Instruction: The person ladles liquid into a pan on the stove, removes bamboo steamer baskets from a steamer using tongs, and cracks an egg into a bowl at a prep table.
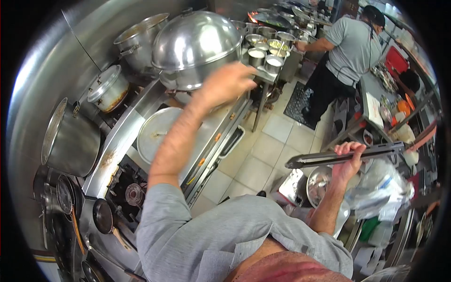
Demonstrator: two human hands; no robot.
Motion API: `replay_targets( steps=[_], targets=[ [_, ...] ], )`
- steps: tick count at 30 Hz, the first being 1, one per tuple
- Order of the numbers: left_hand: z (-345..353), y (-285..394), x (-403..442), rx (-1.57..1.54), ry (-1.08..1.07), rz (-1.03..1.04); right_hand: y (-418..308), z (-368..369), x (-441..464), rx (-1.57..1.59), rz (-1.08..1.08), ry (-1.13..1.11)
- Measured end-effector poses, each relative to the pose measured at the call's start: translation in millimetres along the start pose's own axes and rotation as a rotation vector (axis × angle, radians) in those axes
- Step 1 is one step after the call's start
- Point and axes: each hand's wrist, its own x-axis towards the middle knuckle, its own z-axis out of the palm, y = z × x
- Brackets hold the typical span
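Observation:
My left hand (229, 83) reaches forward beside a large pot with a shiny domed lid (197, 40). Motion smears its fingers, so I cannot see whether they hold or touch anything. On the right, my right hand (348, 159) is wrapped round dark metal tongs (317, 160), raised roughly level with the tips pointing left. Below the tongs are a round metal bowl (319, 185) and clear plastic bags (383, 188). A flat round lid (157, 134) lies on the stove counter, partly behind my left forearm.
A co-worker (354, 49) stands ahead near a flaming wok (268, 19) and several small containers (273, 63). Pots (75, 141) and frying pans (104, 216) crowd the left side. A black mat (300, 105) lies on the tiled floor (263, 150).

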Motion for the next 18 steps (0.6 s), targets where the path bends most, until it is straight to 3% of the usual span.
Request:
replay_targets(
  steps=[2,4,7,9,12,15,16,18],
  targets=[
    [-38,-41,34,0.164,0.093,-0.22,-9,-20,33,-0.067,-0.03,0.015],
    [-74,-95,68,0.476,0.097,-0.203,-15,-38,61,-0.027,-0.001,-0.055],
    [-112,-135,99,0.519,0.078,-0.362,-12,-63,94,-0.12,-0.021,-0.033],
    [-118,-168,119,0.572,0.261,-0.481,-7,-69,110,-0.143,-0.031,-0.013],
    [-119,-204,149,0.597,0.29,-0.585,4,-69,129,-0.162,-0.032,-0.011],
    [-116,-234,173,0.555,0.345,-0.57,20,-54,146,-0.164,-0.022,-0.035],
    [-117,-244,182,0.558,0.339,-0.573,26,-47,149,-0.161,-0.014,-0.049],
    [-122,-261,197,0.519,0.086,-0.706,39,-25,158,-0.148,-0.007,-0.04]
  ],
)
